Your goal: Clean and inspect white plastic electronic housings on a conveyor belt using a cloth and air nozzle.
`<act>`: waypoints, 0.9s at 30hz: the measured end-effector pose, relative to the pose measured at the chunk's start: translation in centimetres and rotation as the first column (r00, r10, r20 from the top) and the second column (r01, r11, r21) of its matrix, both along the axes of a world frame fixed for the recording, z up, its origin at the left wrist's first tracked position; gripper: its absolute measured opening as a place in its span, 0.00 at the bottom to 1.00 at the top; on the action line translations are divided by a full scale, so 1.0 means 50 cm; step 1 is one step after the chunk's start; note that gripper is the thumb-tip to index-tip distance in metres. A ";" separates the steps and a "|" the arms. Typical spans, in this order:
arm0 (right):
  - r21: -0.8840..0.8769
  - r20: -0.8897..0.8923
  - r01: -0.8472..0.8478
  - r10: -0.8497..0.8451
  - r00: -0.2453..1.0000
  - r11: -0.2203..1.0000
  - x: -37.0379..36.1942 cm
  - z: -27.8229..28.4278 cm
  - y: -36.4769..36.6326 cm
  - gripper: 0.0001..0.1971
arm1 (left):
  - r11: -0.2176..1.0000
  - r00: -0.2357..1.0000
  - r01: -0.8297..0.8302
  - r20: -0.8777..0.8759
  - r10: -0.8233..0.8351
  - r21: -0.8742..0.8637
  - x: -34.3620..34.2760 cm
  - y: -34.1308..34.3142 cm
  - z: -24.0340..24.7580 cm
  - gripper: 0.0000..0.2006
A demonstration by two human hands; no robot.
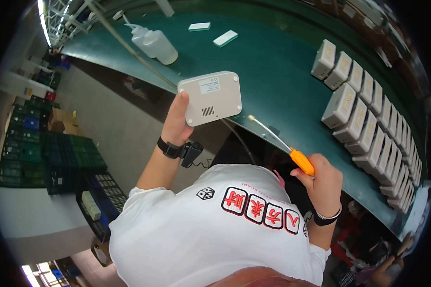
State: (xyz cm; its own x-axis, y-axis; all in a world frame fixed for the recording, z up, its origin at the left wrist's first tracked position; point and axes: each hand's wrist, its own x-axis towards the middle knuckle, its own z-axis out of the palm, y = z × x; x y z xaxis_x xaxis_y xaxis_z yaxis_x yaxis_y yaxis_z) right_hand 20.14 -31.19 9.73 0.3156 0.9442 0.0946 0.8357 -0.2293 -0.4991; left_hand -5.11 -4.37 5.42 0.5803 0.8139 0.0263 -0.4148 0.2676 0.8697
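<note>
My left hand (176, 119) grips a whitish plastic box-shaped device (225, 98) by its left edge, thumb over the near face. That face shows a label, a slotted vent and small round feet at its corners. My right hand (323, 182) is closed round the handle of an orange-handled screwdriver (301, 161). Its thin metal shaft points up and left, ending in a pale, thickened tip just right of the device and apart from it. What the tip is made of is too small to tell.
A green workbench (268, 71) runs across the view. Rows of similar whitish devices (364, 126) stand on its right side. Two squeeze bottles (158, 46) and two small white-and-green blocks (225, 38) lie farther back. A hose (124, 43) crosses the left edge. Green crates (72, 153) are stacked at left.
</note>
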 end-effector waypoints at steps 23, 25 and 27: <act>-0.128 -0.052 -0.202 0.197 0.979 0.971 -0.013 0.064 0.105 0.27 | 0.627 0.844 0.530 -0.430 -0.320 0.571 -0.182 0.127 0.019 0.28; -0.129 -0.137 -0.239 0.222 0.965 0.962 -0.001 0.054 0.113 0.27 | 0.938 0.935 0.327 0.109 -0.338 0.113 -0.176 0.066 -0.049 0.25; -0.120 -0.147 -0.252 0.234 0.961 0.960 -0.009 0.047 0.122 0.27 | 0.946 0.919 0.264 0.349 -0.186 -0.189 -0.160 0.024 -0.107 0.23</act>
